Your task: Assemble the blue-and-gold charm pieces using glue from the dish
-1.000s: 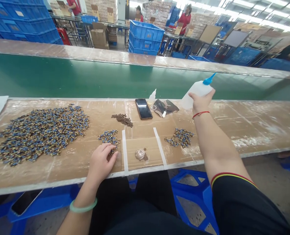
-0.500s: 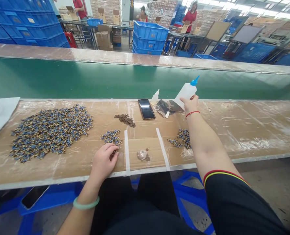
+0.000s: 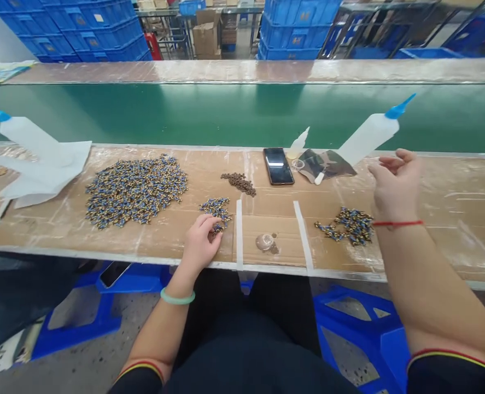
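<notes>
My left hand [image 3: 203,241] rests at the near edge of a small pile of blue-and-gold metal parts [image 3: 215,207]. Its fingers are curled in with the thumb, and what lies between the fingertips is hidden. My right hand [image 3: 398,183] is raised above the board with fingers parted and nothing in it. Just left of it, a white squeeze bottle with a blue nozzle [image 3: 369,137] leans on the table, apart from the fingers. Below that hand lies another small pile of blue-and-gold parts [image 3: 352,225]. A clear round dish [image 3: 264,242] sits between two white tape strips.
A large heap of blue-and-gold parts [image 3: 138,191] spreads to the left. Small brown pieces [image 3: 239,183], a phone [image 3: 279,166], a small dropper bottle [image 3: 298,145] and a dark plastic bag [image 3: 328,164] lie farther back. A second squeeze bottle [image 3: 35,139] leans over white sheets. Behind runs a green belt [image 3: 217,115].
My right hand has let go of the squeeze bottle and drawn back to the right. My left hand stays by its pile. The view has tilted down and turned left.
</notes>
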Available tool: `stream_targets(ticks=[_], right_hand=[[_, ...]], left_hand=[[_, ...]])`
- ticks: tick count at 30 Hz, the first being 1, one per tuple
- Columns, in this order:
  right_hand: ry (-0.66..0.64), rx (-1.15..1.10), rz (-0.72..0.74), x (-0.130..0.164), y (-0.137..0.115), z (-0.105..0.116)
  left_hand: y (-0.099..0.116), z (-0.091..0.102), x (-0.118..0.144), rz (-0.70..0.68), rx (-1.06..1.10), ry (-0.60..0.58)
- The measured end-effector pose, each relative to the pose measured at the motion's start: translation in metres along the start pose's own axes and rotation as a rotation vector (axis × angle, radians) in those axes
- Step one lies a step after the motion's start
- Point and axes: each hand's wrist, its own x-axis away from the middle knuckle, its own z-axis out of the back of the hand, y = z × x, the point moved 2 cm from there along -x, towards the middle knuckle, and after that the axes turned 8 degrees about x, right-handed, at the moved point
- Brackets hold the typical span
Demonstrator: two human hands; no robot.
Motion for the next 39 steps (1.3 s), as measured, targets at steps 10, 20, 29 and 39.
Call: stream_targets(ticks=[10, 20, 29, 39], right_hand=[[0.288, -0.549, -0.06, 0.185, -0.09, -0.001], [0.107, -0.601, 0.013, 0.214, -0.079, -0.044], [0.095, -0.642, -0.004, 0.216, -0.085, -0.048], [0.198, -0.671, 0.158, 0.221, -0.138, -0.021]], left_hand=[[0.005, 0.018, 0.013, 0.194, -0.169, 0.035], [0.009, 0.024, 0.002, 0.249, -0.217, -0.051], [0.003, 0.029, 0.008, 0.263, -0.244, -0.047], [0.016, 0.028, 0.022, 0.013, -0.099, 0.075]])
